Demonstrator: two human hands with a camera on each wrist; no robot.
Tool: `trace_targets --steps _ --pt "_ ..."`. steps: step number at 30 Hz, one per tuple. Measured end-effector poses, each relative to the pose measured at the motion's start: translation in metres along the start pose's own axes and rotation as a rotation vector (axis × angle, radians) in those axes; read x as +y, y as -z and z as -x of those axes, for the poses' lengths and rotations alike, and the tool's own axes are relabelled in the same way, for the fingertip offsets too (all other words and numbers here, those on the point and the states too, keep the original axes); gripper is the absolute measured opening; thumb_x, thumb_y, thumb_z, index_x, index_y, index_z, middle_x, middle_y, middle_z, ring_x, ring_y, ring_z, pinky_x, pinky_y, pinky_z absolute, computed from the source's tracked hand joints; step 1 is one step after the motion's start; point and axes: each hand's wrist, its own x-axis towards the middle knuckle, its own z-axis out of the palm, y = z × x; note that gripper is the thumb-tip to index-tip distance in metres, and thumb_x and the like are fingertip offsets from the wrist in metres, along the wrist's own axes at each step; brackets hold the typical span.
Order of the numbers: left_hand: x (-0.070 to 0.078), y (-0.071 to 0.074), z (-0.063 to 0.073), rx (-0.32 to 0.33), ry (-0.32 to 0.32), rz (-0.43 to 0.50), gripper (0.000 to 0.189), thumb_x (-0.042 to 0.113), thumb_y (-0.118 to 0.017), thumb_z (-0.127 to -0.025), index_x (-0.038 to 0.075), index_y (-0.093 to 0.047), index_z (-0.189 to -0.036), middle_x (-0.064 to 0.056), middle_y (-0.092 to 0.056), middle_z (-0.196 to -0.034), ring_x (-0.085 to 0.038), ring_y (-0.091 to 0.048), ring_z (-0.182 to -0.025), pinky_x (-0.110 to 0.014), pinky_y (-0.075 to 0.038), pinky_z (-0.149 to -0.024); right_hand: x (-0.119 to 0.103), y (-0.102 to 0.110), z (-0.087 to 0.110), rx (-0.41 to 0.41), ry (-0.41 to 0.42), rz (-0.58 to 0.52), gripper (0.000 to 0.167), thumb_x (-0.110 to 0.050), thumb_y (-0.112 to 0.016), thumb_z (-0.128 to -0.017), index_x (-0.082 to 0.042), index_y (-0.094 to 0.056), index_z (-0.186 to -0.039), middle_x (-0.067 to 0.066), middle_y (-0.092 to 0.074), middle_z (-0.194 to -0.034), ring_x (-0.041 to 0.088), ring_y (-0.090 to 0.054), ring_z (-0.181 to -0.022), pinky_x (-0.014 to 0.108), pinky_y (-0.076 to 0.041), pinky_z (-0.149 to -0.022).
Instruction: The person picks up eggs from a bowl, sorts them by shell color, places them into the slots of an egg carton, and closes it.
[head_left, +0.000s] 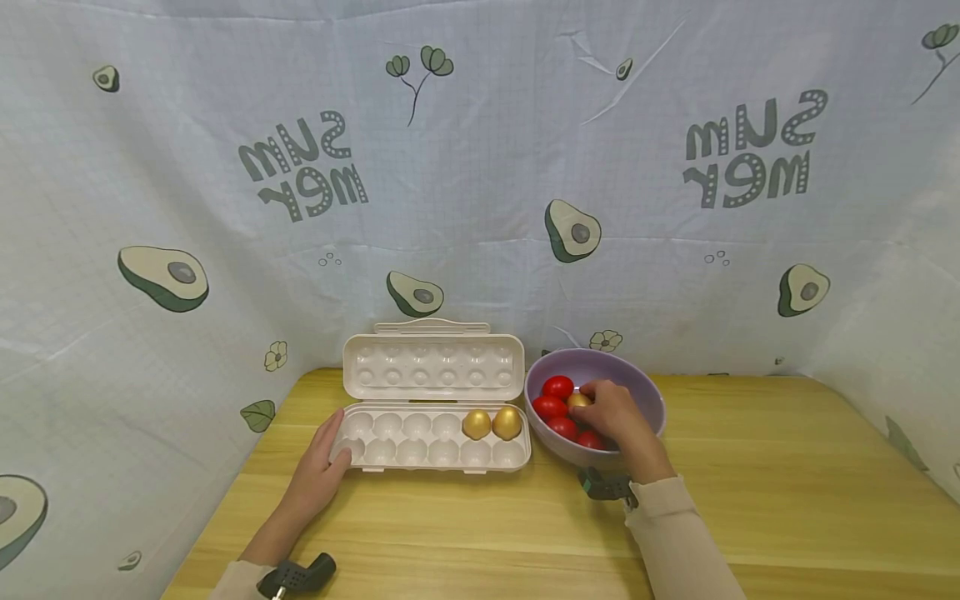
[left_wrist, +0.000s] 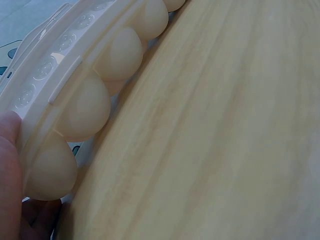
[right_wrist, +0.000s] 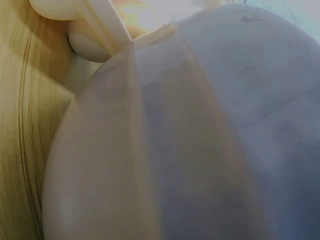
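A cream plastic egg carton [head_left: 412,472] lies with its lid [head_left: 435,367] folded back toward the curtain. Two gold eggs [head_left: 492,423] sit side by side in the right end of its back row; the other cups hold nothing. My left hand [head_left: 311,479] grips the carton's left end, its thumb [left_wrist: 9,150] on the rim and fingers lower down. Right of the carton is a lilac bowl [head_left: 637,387] with several red eggs [head_left: 551,407]. Reaching into it, my right hand [head_left: 618,417] pinches a gold egg [head_left: 578,401]. The right wrist view shows mostly the bowl's outside, and the fingers are hidden there.
Carton and bowl stand close together at the back of a wooden table [head_left: 765,483]. Behind them hangs a pale curtain [head_left: 480,167] printed with avocados, which also covers the sides. Each wrist carries a dark camera mount [head_left: 300,575].
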Motion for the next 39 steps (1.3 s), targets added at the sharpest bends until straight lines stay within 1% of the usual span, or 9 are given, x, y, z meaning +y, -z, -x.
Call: trace_targets --steps 6,10,14,19,25,29,32,34,39 --pt "0.0001 0.0002 0.0001 -0.004 0.006 -0.001 0.061 0.008 -0.046 -0.094 -0.003 -0.024 -0.150 -0.023 -0.026 -0.153 -0.041 -0.025 -0.140 -0.022 -0.013 -0.113 0.0002 0.0000 -0.0002 -0.015 0.003 0.008 0.033 -0.013 -0.071 -0.082 0.006 -0.067 -0.109 0.013 -0.065 -0.090 0.027 -0.056 -0.083 0.046 -0.052 -0.081" --pt "0.0005 0.0002 -0.0001 -0.008 0.013 -0.002 0.061 0.007 -0.046 -0.094 -0.003 -0.024 -0.150 -0.023 -0.026 -0.153 -0.041 -0.024 -0.141 -0.037 -0.017 -0.116 -0.0003 0.0001 -0.0001 -0.020 -0.002 0.008 0.033 -0.013 -0.071 -0.082 0.006 -0.066 -0.109 0.013 -0.065 -0.091 0.028 -0.055 -0.083 0.045 -0.051 -0.081" --pt "0.0013 0.0006 -0.0005 -0.011 0.016 -0.001 0.061 0.007 -0.046 -0.094 -0.004 -0.024 -0.150 -0.023 -0.026 -0.153 -0.042 -0.024 -0.141 -0.053 -0.020 -0.113 -0.0008 0.0000 -0.0001 -0.022 -0.007 0.006 0.034 -0.012 -0.071 -0.082 0.006 -0.066 -0.110 0.014 -0.065 -0.091 0.028 -0.055 -0.083 0.046 -0.052 -0.082" --pt "0.0019 0.0012 -0.0005 -0.012 0.010 0.002 0.061 0.006 -0.046 -0.094 -0.004 -0.024 -0.150 -0.024 -0.026 -0.153 -0.043 -0.024 -0.140 -0.059 -0.021 -0.111 -0.0006 -0.0004 -0.0005 -0.017 0.000 0.004 0.033 -0.012 -0.071 -0.082 0.006 -0.066 -0.109 0.014 -0.065 -0.091 0.027 -0.055 -0.083 0.045 -0.052 -0.082" --pt "0.0001 0.0010 -0.0005 -0.014 0.003 0.007 0.061 0.008 -0.046 -0.095 -0.003 -0.024 -0.150 -0.023 -0.026 -0.153 -0.042 -0.023 -0.141 -0.055 -0.021 -0.113 0.0001 -0.0006 -0.0009 0.006 0.019 0.012 0.032 -0.012 -0.072 -0.081 0.006 -0.067 -0.107 0.015 -0.066 -0.092 0.029 -0.055 -0.085 0.047 -0.050 -0.083" --pt "-0.0005 0.0005 0.0002 -0.003 -0.006 -0.002 0.060 0.008 -0.046 -0.095 -0.003 -0.025 -0.150 -0.023 -0.027 -0.153 -0.042 -0.025 -0.140 -0.033 -0.017 -0.116 -0.0002 0.0001 -0.0008 0.011 0.018 0.006 0.033 -0.012 -0.072 -0.081 0.007 -0.067 -0.107 0.015 -0.066 -0.094 0.029 -0.055 -0.087 0.047 -0.050 -0.084" --pt "-0.0010 0.0001 0.0004 0.001 -0.008 -0.001 0.061 0.008 -0.046 -0.095 -0.003 -0.025 -0.150 -0.023 -0.027 -0.153 -0.042 -0.025 -0.140 -0.023 -0.014 -0.113 -0.0001 0.0002 -0.0009 0.024 0.024 -0.008 0.032 -0.012 -0.072 -0.081 0.006 -0.067 -0.106 0.015 -0.066 -0.093 0.029 -0.055 -0.086 0.047 -0.050 -0.084" --pt "-0.0012 0.0000 0.0002 0.000 -0.005 0.002 0.061 0.007 -0.046 -0.095 -0.003 -0.024 -0.150 -0.023 -0.027 -0.153 -0.042 -0.025 -0.140 -0.029 -0.016 -0.115 0.0001 0.0002 -0.0011 0.038 0.033 -0.014 0.031 -0.011 -0.072 -0.081 0.006 -0.068 -0.106 0.015 -0.066 -0.092 0.030 -0.056 -0.086 0.047 -0.050 -0.084" --pt "-0.0009 0.0000 -0.0010 -0.001 -0.002 0.002 0.061 0.007 -0.046 -0.094 -0.004 -0.024 -0.150 -0.024 -0.027 -0.153 -0.043 -0.025 -0.140 -0.057 -0.021 -0.112 0.0003 0.0005 -0.0016 0.058 0.031 -0.031 0.030 -0.011 -0.071 -0.081 0.006 -0.066 -0.106 0.015 -0.065 -0.094 0.030 -0.056 -0.086 0.047 -0.051 -0.084"
